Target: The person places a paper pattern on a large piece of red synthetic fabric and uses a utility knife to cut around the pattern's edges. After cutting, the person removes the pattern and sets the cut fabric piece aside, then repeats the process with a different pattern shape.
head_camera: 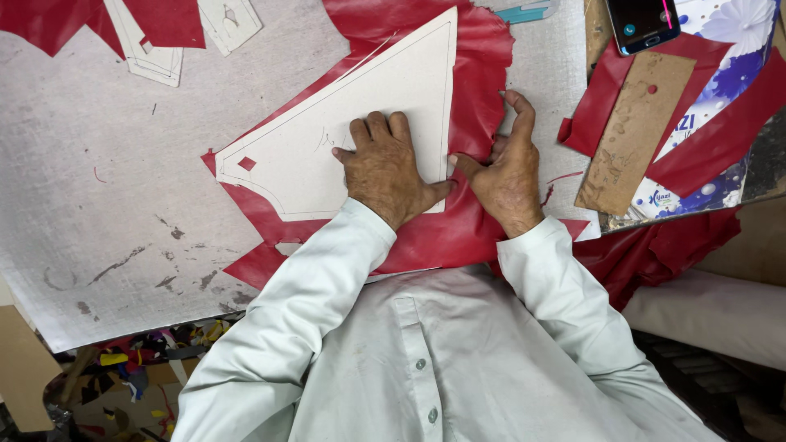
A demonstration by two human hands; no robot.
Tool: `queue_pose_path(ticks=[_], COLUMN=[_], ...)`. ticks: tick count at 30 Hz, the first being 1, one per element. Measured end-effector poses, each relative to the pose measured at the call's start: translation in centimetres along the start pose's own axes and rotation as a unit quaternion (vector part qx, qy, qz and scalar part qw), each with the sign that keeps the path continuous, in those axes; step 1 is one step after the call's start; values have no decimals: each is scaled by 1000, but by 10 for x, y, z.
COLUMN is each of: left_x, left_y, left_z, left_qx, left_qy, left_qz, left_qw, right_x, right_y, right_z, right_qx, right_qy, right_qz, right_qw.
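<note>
A pale cardboard pattern (360, 115), roughly triangular with a small cut-out hole near its left tip, lies on a sheet of red leather (475, 74) on the grey worktable (98, 164). My left hand (383, 168) presses flat on the lower right part of the pattern, fingers together. My right hand (508, 168) rests on the red leather just beside the pattern's right edge, thumb touching that edge, fingers partly curled. Whether it holds a small tool is hidden.
Other pale patterns (155, 49) and red leather pieces (49, 20) lie at the top left. At the right are a brown cardboard template (634, 131), red scraps, a printed blue-and-white sheet (720, 49) and a phone (643, 23). Colourful offcuts (147, 360) lie below the table.
</note>
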State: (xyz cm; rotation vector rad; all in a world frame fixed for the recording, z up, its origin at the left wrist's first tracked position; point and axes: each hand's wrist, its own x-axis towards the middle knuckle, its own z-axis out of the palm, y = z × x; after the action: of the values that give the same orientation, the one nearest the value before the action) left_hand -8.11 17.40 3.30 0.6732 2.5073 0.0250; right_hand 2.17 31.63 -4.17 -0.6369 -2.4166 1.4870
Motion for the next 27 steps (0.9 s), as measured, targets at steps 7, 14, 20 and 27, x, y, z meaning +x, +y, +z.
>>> queue_pose_path(ticks=[7, 14, 20, 27], left_x=[5, 4, 8, 9], left_y=[-6, -9, -4, -4], left_z=[-1, -8, -10, -13], left_qx=[1, -15, -18, -13], left_qy=[-41, -38, -66, -64], left_qz=[21, 48, 38, 45], left_qw=[999, 998, 997, 997], right_x=[5, -7, -16, -18], right_y=[14, -4, -6, 3], right_z=[0, -8, 4, 8], right_qx=[41, -76, -64, -60], right_qy=[-3, -58, -24, -29], right_qz=[-3, 104, 72, 61], right_qw=[999, 990, 995, 996])
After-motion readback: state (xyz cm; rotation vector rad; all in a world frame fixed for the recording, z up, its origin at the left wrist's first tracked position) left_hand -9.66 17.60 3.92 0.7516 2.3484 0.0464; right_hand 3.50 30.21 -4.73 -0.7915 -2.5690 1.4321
